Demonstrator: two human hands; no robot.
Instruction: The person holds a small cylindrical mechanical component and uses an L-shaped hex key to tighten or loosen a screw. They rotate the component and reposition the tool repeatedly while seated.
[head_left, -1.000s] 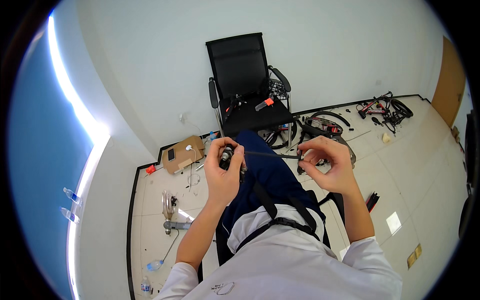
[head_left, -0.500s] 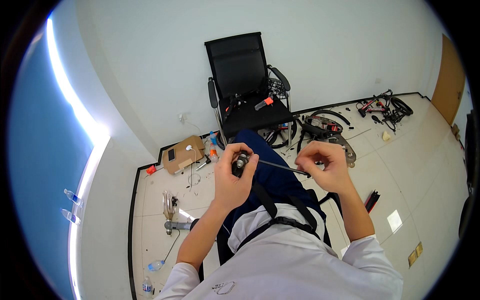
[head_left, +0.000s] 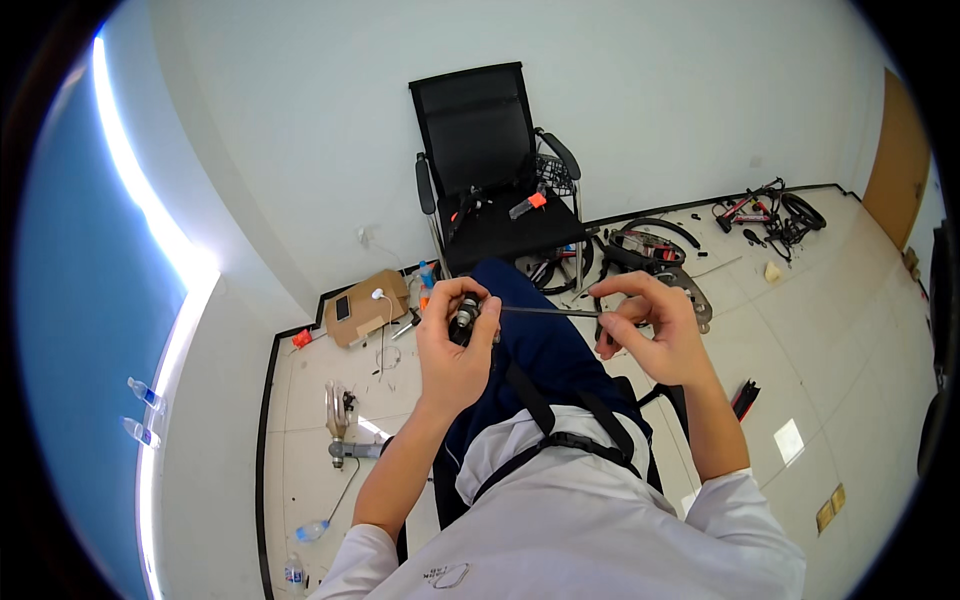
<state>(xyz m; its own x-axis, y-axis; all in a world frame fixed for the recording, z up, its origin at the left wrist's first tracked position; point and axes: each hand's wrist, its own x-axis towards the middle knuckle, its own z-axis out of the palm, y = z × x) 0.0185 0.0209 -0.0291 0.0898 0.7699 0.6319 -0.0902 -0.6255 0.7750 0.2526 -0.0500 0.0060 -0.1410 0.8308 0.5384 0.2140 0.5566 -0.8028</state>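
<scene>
My left hand (head_left: 452,345) is closed around a small black and metal cylindrical bicycle part (head_left: 466,316), its silvery end showing between thumb and fingers. From that part a thin dark hex key (head_left: 550,311) runs nearly level to the right, above my blue-trousered lap. At its far, bent end is my right hand (head_left: 655,325), thumb and lower fingers around the bend while the index finger stretches loosely above. The fingers hide where the key meets the part.
Ahead stands a black chair (head_left: 500,225) with loose parts on its seat. Bicycle parts (head_left: 645,250) lie beside it, and a partly dismantled frame (head_left: 765,210) farther right. To the left are a cardboard piece (head_left: 365,325), a phone (head_left: 344,308) and bottles (head_left: 312,530).
My left hand has shifted slightly left with the part. The hex key has swung from slanting down rightward to nearly level, and my right hand's fingers have loosened and spread.
</scene>
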